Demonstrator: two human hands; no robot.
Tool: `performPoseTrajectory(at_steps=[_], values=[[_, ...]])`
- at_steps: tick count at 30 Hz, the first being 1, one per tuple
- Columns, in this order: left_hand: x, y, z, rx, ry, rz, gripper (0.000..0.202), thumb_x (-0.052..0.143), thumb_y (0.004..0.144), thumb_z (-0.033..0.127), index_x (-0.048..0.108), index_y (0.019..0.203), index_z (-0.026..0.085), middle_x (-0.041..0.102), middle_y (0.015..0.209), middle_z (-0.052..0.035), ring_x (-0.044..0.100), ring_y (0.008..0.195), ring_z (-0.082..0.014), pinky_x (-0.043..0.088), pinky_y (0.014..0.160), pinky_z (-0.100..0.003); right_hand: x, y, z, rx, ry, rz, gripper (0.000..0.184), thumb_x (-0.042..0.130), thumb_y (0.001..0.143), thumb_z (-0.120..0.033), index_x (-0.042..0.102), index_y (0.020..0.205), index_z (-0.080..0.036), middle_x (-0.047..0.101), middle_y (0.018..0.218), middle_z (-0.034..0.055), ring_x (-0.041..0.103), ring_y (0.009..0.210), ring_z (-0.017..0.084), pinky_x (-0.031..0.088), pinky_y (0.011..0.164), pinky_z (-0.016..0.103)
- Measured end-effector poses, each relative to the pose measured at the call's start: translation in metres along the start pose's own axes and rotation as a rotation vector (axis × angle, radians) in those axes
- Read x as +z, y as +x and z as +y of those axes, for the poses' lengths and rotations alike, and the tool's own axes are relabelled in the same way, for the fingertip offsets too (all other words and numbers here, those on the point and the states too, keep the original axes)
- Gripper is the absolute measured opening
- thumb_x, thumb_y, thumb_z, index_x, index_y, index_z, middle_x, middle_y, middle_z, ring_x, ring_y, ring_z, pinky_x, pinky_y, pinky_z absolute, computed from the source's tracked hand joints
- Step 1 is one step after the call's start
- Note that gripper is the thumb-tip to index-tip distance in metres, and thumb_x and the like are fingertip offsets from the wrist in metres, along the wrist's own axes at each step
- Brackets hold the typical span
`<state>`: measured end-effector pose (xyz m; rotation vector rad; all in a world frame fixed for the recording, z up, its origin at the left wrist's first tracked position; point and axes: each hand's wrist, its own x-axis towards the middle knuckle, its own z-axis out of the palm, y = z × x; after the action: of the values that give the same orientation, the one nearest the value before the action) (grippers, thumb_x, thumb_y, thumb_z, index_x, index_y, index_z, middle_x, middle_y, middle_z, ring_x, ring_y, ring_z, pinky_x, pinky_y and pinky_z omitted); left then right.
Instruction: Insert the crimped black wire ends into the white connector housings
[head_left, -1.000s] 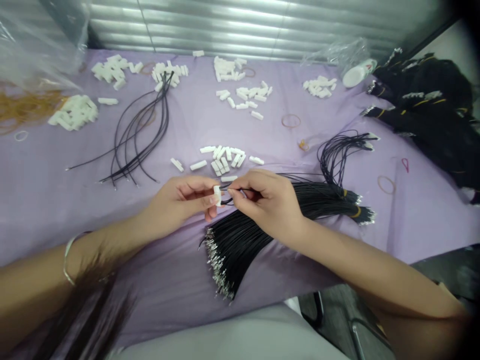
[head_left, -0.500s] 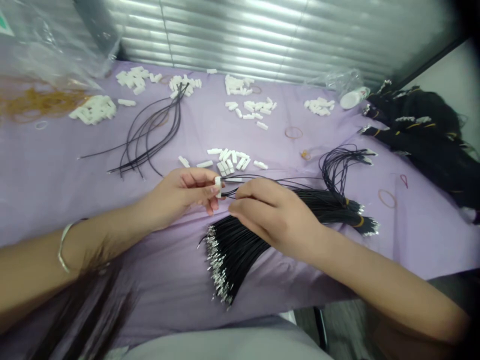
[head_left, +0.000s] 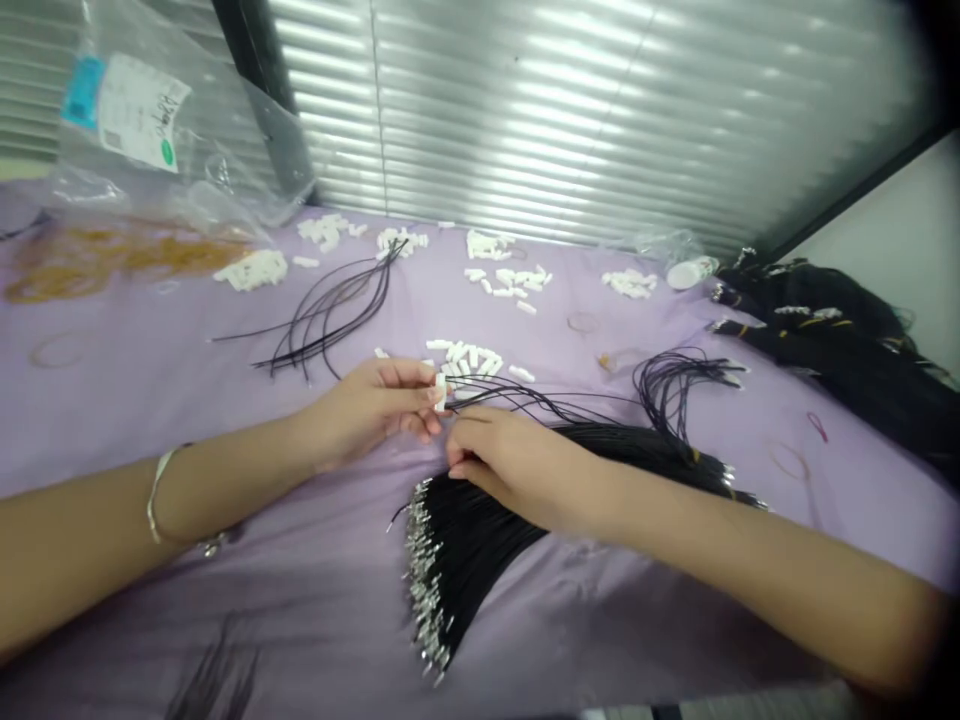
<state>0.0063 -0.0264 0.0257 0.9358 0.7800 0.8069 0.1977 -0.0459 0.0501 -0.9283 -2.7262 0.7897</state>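
Note:
My left hand (head_left: 371,408) pinches a small white plastic connector (head_left: 440,391) that has thin black wires running out of it to the right. My right hand (head_left: 510,462) lies just below it, palm down, fingers curled onto a thick bundle of black wires (head_left: 457,530) with metal-tipped ends fanned toward me. What the fingers grip, if anything, is hidden under the hand. A loose heap of white connectors (head_left: 469,357) sits just behind both hands.
A purple cloth (head_left: 112,420) covers the table. More connector piles (head_left: 504,280) lie at the back, loose black wires (head_left: 330,310) at left, a coiled wire bunch (head_left: 675,380) at right, rubber bands and plastic bags (head_left: 112,250) at far left, dark bundles (head_left: 840,340) at far right.
My right hand left the connector and dropped onto the wire bundle. My left hand kept hold of the connector. The camera tilted up, showing more of the blinds.

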Motion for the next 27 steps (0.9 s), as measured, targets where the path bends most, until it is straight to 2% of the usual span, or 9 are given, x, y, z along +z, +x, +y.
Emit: performPoseTrajectory(at_steps=[5, 9, 12, 15, 18, 20, 24, 27], values=[[0.002, -0.002, 0.002, -0.012, 0.044, -0.035, 0.005, 0.069, 0.075, 0.014, 0.065, 0.078, 0.012, 0.064, 0.068, 0.0000, 0.062, 0.059, -0.0097, 0.053, 0.053, -0.018, 0.007, -0.017, 0.006, 0.032, 0.231, 0.233, 0.008, 0.051, 0.086, -0.009, 0.055, 0.083, -0.015, 0.058, 0.077, -0.0001, 0.052, 0.071, 0.009, 0.042, 0.069, 0.020], [0.000, -0.004, 0.004, -0.043, 0.123, -0.012, 0.015, 0.068, 0.077, 0.015, 0.065, 0.091, 0.017, 0.066, 0.066, 0.0016, 0.063, 0.057, -0.0100, 0.053, 0.055, -0.019, 0.006, -0.016, 0.009, 0.015, 0.394, 0.293, 0.010, 0.052, 0.085, -0.009, 0.060, 0.087, -0.014, 0.064, 0.083, 0.0026, 0.057, 0.077, 0.009, 0.045, 0.074, 0.021], [-0.002, -0.004, 0.004, -0.056, 0.195, -0.051, 0.014, 0.066, 0.079, 0.016, 0.065, 0.093, 0.018, 0.067, 0.067, 0.0014, 0.065, 0.059, -0.0104, 0.053, 0.059, -0.018, 0.006, -0.015, 0.011, -0.024, 0.367, 0.255, 0.011, 0.055, 0.083, -0.007, 0.065, 0.085, -0.012, 0.065, 0.082, 0.0046, 0.058, 0.076, 0.011, 0.046, 0.073, 0.022], [-0.004, -0.003, 0.003, -0.043, 0.216, -0.073, 0.013, 0.065, 0.080, 0.018, 0.064, 0.093, 0.017, 0.068, 0.069, 0.0004, 0.066, 0.061, -0.0120, 0.054, 0.061, -0.021, 0.005, -0.011, 0.012, -0.070, 0.217, 0.178, 0.013, 0.056, 0.086, -0.014, 0.069, 0.082, -0.013, 0.065, 0.087, 0.0069, 0.058, 0.080, 0.013, 0.046, 0.074, 0.025], [-0.004, -0.003, 0.003, -0.040, 0.215, -0.067, 0.012, 0.066, 0.080, 0.020, 0.063, 0.092, 0.016, 0.067, 0.070, -0.0001, 0.066, 0.061, -0.0131, 0.054, 0.061, -0.022, 0.001, -0.007, 0.009, -0.029, 0.121, 0.067, 0.021, 0.054, 0.089, -0.020, 0.070, 0.077, -0.014, 0.064, 0.082, 0.0056, 0.058, 0.078, 0.014, 0.045, 0.072, 0.026], [-0.004, -0.004, 0.003, -0.053, 0.198, -0.073, 0.012, 0.064, 0.082, 0.019, 0.061, 0.092, 0.015, 0.067, 0.070, 0.0005, 0.065, 0.062, -0.0124, 0.054, 0.062, -0.021, -0.001, -0.004, 0.005, 0.015, 0.101, 0.019, 0.019, 0.056, 0.088, -0.018, 0.069, 0.076, -0.014, 0.063, 0.080, 0.0045, 0.057, 0.078, 0.015, 0.046, 0.074, 0.028], [-0.003, -0.004, 0.005, -0.062, 0.167, -0.112, 0.008, 0.058, 0.086, 0.017, 0.059, 0.093, 0.012, 0.065, 0.071, 0.0013, 0.064, 0.064, -0.0098, 0.052, 0.065, -0.019, 0.003, -0.003, -0.001, 0.066, 0.059, 0.022, 0.013, 0.054, 0.086, -0.012, 0.066, 0.081, -0.012, 0.062, 0.086, 0.0068, 0.056, 0.085, 0.018, 0.047, 0.080, 0.032], [-0.004, -0.003, 0.005, -0.058, 0.134, -0.101, 0.009, 0.061, 0.084, 0.016, 0.060, 0.091, 0.013, 0.065, 0.070, -0.0001, 0.065, 0.063, -0.0108, 0.052, 0.060, -0.019, 0.009, -0.004, -0.003, 0.060, 0.025, 0.067, 0.015, 0.047, 0.088, -0.009, 0.061, 0.084, -0.009, 0.060, 0.088, 0.0099, 0.054, 0.087, 0.020, 0.047, 0.080, 0.034]])
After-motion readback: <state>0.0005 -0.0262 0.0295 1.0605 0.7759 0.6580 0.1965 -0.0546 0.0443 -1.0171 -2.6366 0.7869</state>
